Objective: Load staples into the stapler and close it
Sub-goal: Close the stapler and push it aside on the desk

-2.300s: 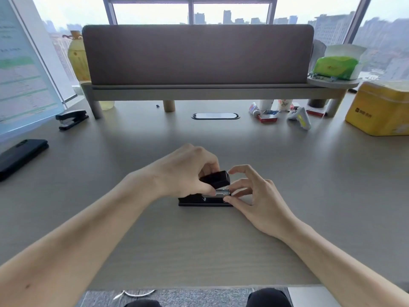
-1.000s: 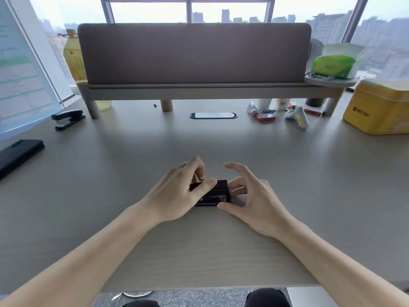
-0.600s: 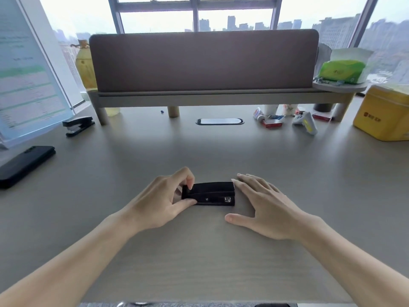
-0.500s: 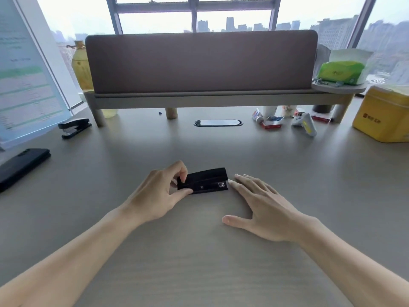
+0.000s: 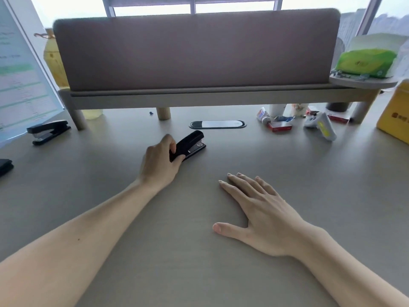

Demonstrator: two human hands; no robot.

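A small black stapler [image 5: 192, 143] lies closed on the grey desk [image 5: 309, 185], angled up to the right, just short of the oval cable port [image 5: 218, 124]. My left hand [image 5: 160, 163] grips its rear end, thumb under and fingers over the top; the front half sticks out past my fingers. My right hand [image 5: 259, 212] rests flat on the desk, palm down, fingers spread, well apart from the stapler and holding nothing. A red staple box [image 5: 280, 126] sits at the back right.
A second black stapler [image 5: 47, 131] lies at the far left beside a standing printed sheet [image 5: 20, 80]. A padded desk shelf [image 5: 194, 54] spans the back. Small tubes, a white-and-yellow device [image 5: 321, 126], a green tissue pack [image 5: 365, 63] and a yellow box [image 5: 396, 116] crowd the back right.
The stapler was shut under both hands. My left hand then slid it away toward the cable port, and my right hand let go and settled flat on the desk.
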